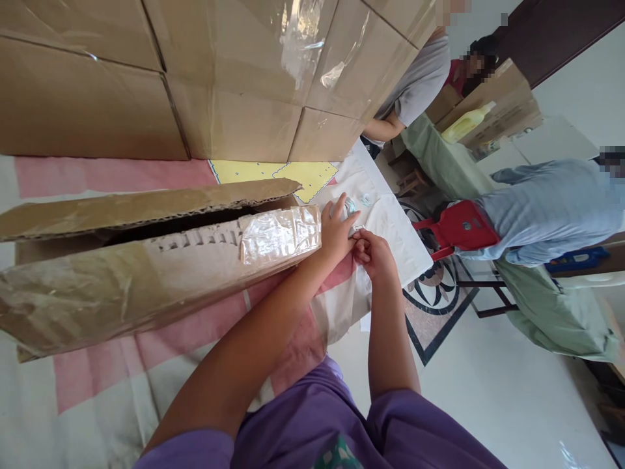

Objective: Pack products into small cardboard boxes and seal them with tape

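Note:
My left hand (336,229) and my right hand (374,253) meet over a white sheet (398,238) on the table. Both pinch a small clear item (356,229) between their fingertips; I cannot make out what it is. The left hand lies right beside the taped end of a long open cardboard box (146,273). A small round clear object (365,198) lies on the white sheet just beyond the hands.
Large taped cardboard boxes (219,71) are stacked behind. A pink and white cloth (122,384) covers the table. A yellow sheet (293,176) lies under the stack. At right, other people sit at a green-covered table (547,306) with a red chair (459,228) and a yellow bottle (466,122).

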Demonstrator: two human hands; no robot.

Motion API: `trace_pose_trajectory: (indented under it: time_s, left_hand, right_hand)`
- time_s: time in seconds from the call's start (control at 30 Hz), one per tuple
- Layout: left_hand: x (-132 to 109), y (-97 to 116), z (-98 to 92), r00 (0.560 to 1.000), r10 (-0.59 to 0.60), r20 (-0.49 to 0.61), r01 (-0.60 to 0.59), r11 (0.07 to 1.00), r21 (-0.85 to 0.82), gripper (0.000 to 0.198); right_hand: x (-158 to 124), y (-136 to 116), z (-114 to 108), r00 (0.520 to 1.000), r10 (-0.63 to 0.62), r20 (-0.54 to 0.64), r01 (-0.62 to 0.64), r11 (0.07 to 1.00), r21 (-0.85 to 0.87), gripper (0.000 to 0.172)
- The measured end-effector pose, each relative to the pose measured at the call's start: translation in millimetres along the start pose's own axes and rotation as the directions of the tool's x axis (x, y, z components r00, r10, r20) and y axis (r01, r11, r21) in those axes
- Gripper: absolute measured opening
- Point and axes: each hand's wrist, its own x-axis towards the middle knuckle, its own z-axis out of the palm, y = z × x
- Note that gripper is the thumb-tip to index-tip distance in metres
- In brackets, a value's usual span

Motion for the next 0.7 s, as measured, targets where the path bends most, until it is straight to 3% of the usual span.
trace_pose_trajectory:
  time_s: [0.23, 0.43, 0.7]
  left_hand:
    - [0, -2, 1.8, 1.000, 0.020, -0.023, -0.020, 1.000, 0.021, 0.053]
    - [3, -2, 2.1, 1.000, 0.012, -0.002, -0.012, 0.999, 0.043, 0.079]
    - [1, 3, -6.7, 1.000, -0.001, 0.021, 0.001, 1.000, 0.024, 0.077]
  right_hand:
    - [-2, 9, 0, 0.987, -0.140, 0.076, 0.139, 0.990, 0.010, 0.021]
    - [-1, 10, 1, 0.989, -0.141, 0.050, 0.141, 0.990, 0.003, 0.024]
    - [-2, 13, 4, 0.984, -0.176, 0.005, 0.176, 0.983, -0.057, 0.029]
